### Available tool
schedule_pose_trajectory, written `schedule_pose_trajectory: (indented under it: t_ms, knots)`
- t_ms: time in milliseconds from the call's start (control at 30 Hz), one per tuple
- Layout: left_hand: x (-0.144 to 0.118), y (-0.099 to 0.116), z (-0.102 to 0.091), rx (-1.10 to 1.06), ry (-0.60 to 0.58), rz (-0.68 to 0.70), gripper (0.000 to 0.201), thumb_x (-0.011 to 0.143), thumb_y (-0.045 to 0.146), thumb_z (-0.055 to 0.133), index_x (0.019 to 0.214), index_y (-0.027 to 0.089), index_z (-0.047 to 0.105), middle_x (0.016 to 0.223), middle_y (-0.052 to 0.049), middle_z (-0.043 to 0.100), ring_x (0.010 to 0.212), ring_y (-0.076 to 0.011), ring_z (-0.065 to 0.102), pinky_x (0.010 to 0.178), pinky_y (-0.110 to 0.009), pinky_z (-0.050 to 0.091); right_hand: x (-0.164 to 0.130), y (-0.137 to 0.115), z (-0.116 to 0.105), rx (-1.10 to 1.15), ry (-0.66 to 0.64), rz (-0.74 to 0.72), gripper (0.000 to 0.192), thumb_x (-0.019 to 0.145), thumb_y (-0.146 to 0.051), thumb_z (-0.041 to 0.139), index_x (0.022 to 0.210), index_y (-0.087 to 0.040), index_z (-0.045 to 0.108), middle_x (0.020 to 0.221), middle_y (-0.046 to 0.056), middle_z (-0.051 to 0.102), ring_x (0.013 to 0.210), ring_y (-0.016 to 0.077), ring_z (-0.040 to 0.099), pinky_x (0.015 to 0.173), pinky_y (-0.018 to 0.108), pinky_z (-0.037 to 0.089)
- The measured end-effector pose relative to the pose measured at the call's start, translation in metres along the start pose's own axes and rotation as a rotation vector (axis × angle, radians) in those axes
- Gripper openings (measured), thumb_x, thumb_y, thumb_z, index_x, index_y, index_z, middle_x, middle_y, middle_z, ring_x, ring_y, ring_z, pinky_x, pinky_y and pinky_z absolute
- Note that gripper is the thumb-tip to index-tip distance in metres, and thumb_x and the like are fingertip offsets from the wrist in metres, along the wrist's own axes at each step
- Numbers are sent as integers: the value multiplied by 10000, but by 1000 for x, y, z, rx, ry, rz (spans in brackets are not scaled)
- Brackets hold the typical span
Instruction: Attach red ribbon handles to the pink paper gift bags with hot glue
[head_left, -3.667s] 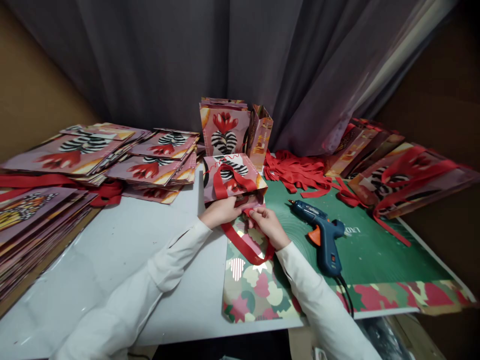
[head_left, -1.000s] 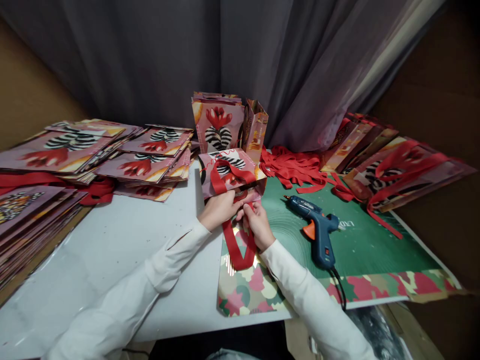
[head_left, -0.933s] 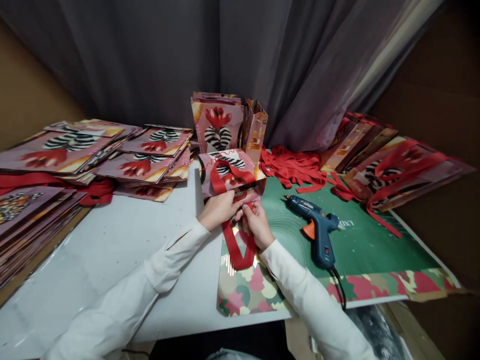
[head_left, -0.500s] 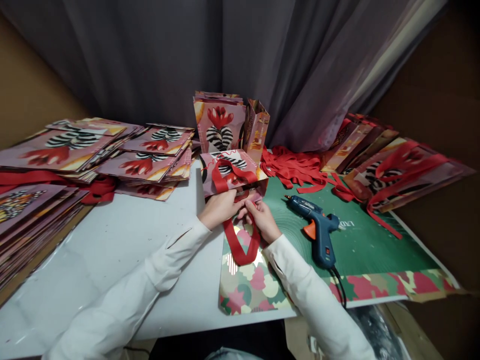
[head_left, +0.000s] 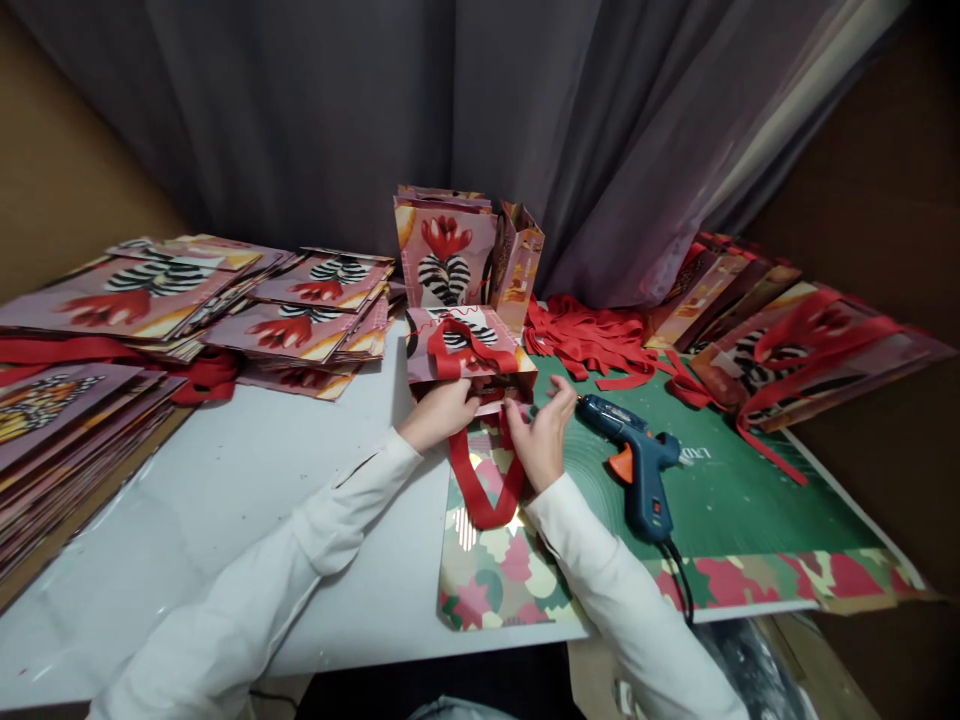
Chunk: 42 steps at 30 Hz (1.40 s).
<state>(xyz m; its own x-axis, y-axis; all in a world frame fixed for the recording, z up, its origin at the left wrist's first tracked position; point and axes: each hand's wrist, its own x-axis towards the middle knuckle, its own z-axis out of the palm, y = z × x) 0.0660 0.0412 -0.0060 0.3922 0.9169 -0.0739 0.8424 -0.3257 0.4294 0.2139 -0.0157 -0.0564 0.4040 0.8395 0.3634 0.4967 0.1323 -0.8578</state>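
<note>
In front of me a paper gift bag [head_left: 498, 326] lies on its side with its mouth toward me. One red ribbon handle is looped over its top panel, and another red ribbon loop [head_left: 486, 512] hangs from the near edge over the patterned sheet. My left hand [head_left: 441, 414] grips the bag at its mouth, fingertips partly hidden. At the right of the mouth is my right hand [head_left: 543, 432], its fingers spread and its thumb against the ribbon by the edge. A blue glue gun [head_left: 646, 490] with an orange trigger lies just right of that hand.
Flat stacked bags [head_left: 142, 290] cover the left of the white table [head_left: 247, 500]. Upright bags [head_left: 442, 240] stand behind the work. A heap of red ribbons [head_left: 581, 335] lies back right, beside handled bags [head_left: 817, 345]. The green sheet [head_left: 735, 500] lies under the glue gun.
My right hand has moved slightly right from beside my left hand, and its fingers have spread. My left hand stays at the bag's mouth. The view has shifted slightly.
</note>
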Motion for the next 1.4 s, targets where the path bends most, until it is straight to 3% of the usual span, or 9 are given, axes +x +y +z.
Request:
schedule_pose_trajectory:
  t_ms: [100,167,267,400,600,800,1067,1167,1400]
  knots:
    - [-1,3,4,50,-10,48,291,912,248,506,1164,133,593,1128,-119,698,1044,-231,665,852,-271,508,16,-17,-12,-413,-2,-431,517,882,-367,565,1335,-152,437,1469,211,368,1358,318,318,1074,516,295]
    - [-6,8,5,97,-2,103,261,909,226,509,1137,133,598,1079,-107,705,988,-217,676,826,-267,513,32,-28,-15,-637,-171,-649,344,935,-273,498,1261,-172,538,1391,164,493,1294,286,399,1057,451,316]
    - [-29,18,6,203,66,188,267,905,136,459,1138,126,588,1084,-119,678,986,-241,655,866,-336,501,50,-39,-15,-834,-392,-761,274,966,-197,436,1173,-163,612,1184,126,648,1072,240,541,914,357,396]
    - [-66,12,13,370,231,162,420,884,5,278,1217,-36,530,1135,-265,601,1131,-355,553,1012,-540,375,54,-40,-16,-896,-428,-814,300,984,-213,419,1221,-149,591,1148,122,665,1011,233,553,831,339,401]
    - [-71,-33,39,546,390,224,342,871,34,358,1026,31,663,972,-179,668,1073,-298,578,1089,-434,345,44,-36,-15,-956,-488,-882,313,993,-214,399,1242,-144,574,1185,124,652,1017,235,541,788,343,398]
    - [-61,-39,35,488,494,280,379,902,72,362,1219,50,567,1141,-198,620,1159,-300,526,1069,-442,337,42,-36,-10,-986,-477,-854,320,993,-215,394,1260,-159,562,1202,126,644,1012,237,546,771,344,378]
    - [-76,-48,44,421,522,629,379,888,123,484,1244,205,584,1252,-79,604,1242,-207,460,1115,-380,204,52,-30,-22,-957,-444,-774,299,973,-210,452,1233,-187,599,1212,119,653,1056,235,555,815,343,390]
    - [-82,-53,45,385,541,624,409,893,252,534,1300,280,564,1368,-70,537,1340,-256,353,1134,-456,117,54,-27,-25,-890,-454,-754,306,968,-215,469,1240,-190,608,1246,112,648,1085,239,569,846,345,413]
    - [-79,-63,31,289,321,664,464,882,234,496,1335,319,547,1481,-86,405,1462,-410,75,1077,-647,175,43,-35,-33,-598,-401,-610,344,928,-248,549,1258,-156,572,1311,138,586,1168,242,556,959,349,449]
